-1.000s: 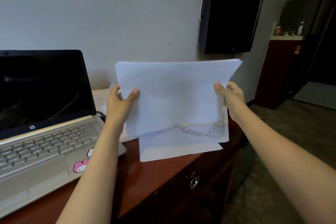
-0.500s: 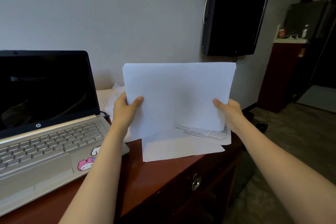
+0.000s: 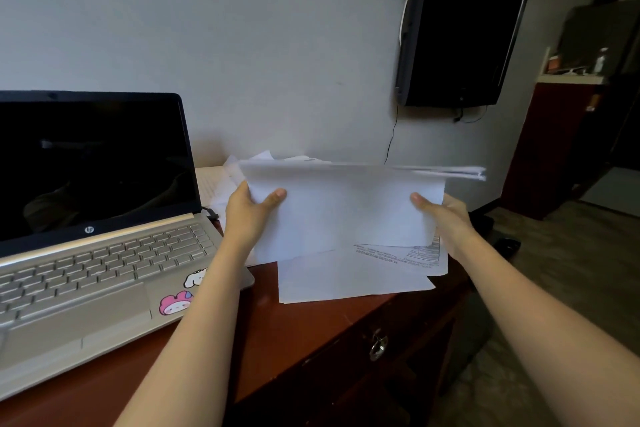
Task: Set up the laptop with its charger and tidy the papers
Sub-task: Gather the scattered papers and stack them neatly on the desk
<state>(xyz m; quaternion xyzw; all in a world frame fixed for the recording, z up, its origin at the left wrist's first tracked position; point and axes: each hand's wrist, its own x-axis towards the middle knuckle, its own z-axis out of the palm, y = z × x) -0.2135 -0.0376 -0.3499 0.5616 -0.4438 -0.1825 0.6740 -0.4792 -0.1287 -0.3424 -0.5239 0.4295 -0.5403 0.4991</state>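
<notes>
Left hand (image 3: 249, 215) grips the left edge of the stack (image 3: 346, 211), thumb across the near face, other fingers hidden behind. Right hand (image 3: 446, 222) grips the right edge the same way. Neither holds anything else.

The stack stands on its long edge over the right part of the surface (image 3: 294, 329), its top leaning away. A hold on both side edges suits knocking the leaves square, which appears to be the step in hand. Whether the lower edge touches the paper beneath cannot be told.

Condition of stack: white, near face blank, several leaves. The top edge is blurred and the right corners are fanned and uneven, so it is not yet square.

Loose sheets (image 3: 353, 277) lie askew under it, one blank and one printed with a table. More paper lies behind, beside the laptop (image 3: 97, 253), which is open on the left with a dark screen. A dark plug (image 3: 209, 212) sits at its right rear corner; that it is the charger is not confirmed.
</notes>
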